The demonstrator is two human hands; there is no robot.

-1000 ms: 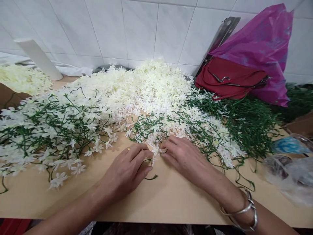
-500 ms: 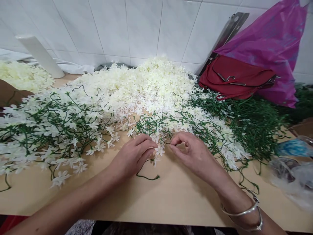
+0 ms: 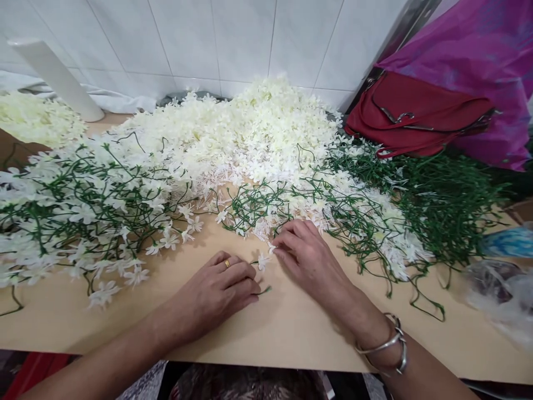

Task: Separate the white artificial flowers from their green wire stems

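Note:
My left hand, a ring on one finger, is closed low over the table around a thin green artificial stem. The stem's tip sticks out past the fingertips. Just beyond those fingers a white artificial flower shows, with a short piece of green at its side. My right hand, with a silver bangle at the wrist, pinches a small white blossom between thumb and fingers. Behind it lie loose green stems tangled over white petals.
A heap of white petals lies against the tiled wall. Finished-looking flower stems pile up at left, bare green stems at right. A red bag, a purple plastic bag, a white roll and clear plastic stand around.
My left hand has drawn back toward me and turned palm down with the stem. My right hand has moved left and now pinches a white blossom. The view has shifted slightly.

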